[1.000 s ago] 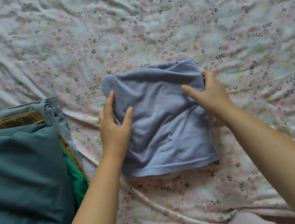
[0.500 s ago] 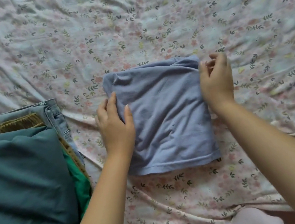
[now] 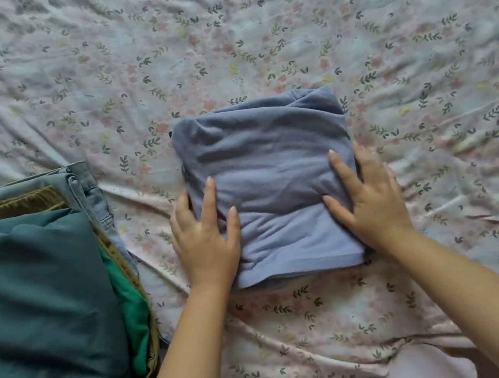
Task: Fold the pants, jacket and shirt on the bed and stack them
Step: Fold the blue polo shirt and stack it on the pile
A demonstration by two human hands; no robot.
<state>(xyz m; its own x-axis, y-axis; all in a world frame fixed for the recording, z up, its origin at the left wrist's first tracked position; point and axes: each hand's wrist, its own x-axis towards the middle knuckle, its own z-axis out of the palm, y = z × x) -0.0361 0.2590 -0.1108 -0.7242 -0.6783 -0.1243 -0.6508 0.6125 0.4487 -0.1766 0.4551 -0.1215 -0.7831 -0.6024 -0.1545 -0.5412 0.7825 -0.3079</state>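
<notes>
A folded lavender-blue shirt [image 3: 271, 185] lies as a neat square in the middle of the flowered bed sheet [image 3: 248, 39]. My left hand [image 3: 205, 240] rests flat on its left edge, fingers straight, with the outer fingers over the side. My right hand [image 3: 367, 201] lies flat on its right edge in the same way. At the left stands a stack of folded clothes: a teal jacket [image 3: 36, 309] on top, with olive corduroy [image 3: 11, 207] and light blue jeans [image 3: 88, 190] showing beneath it.
A green garment [image 3: 136, 318] peeks out from the stack's right side. The rumpled sheet spreads wide beyond and to the right of the shirt. A pale pink cloth [image 3: 429, 367] shows at the bottom edge.
Both hands have slid down toward me along the shirt's sides. The right hand, which was at the top right corner, now lies flat on the lower right edge.
</notes>
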